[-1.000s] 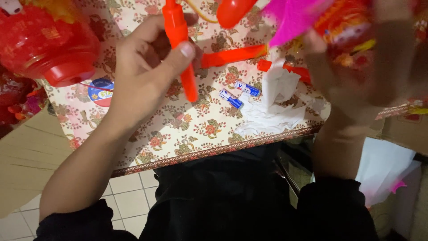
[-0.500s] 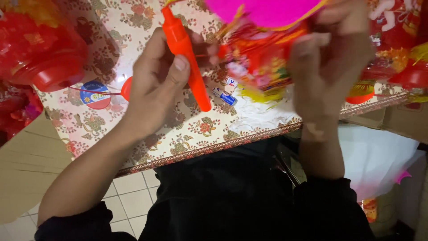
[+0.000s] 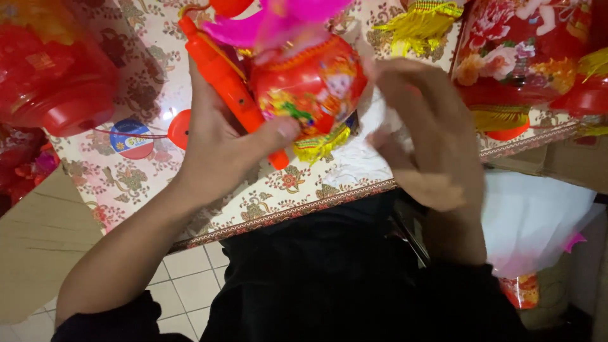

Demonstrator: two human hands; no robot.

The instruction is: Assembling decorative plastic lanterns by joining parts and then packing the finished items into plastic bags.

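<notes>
Left hand (image 3: 221, 149) is wrapped around a long orange plastic stick handle (image 3: 229, 88), which runs diagonally, top end toward the upper left, over the floral tablecloth (image 3: 139, 183). A round red paper lantern (image 3: 310, 85) sits just beside it. Right hand (image 3: 430, 139) is open and blurry, fingers spread beside the lantern.

Warm indoor light falls from above, bright on the counter (image 3: 158, 183) with a small glare spot at ten o'clock. The right hand (image 3: 430, 139) is smeared by motion blur; the left hand (image 3: 221, 145) is sharper, casting shadow toward seven o'clock. Reds look oversaturated; corners are soft.
</notes>
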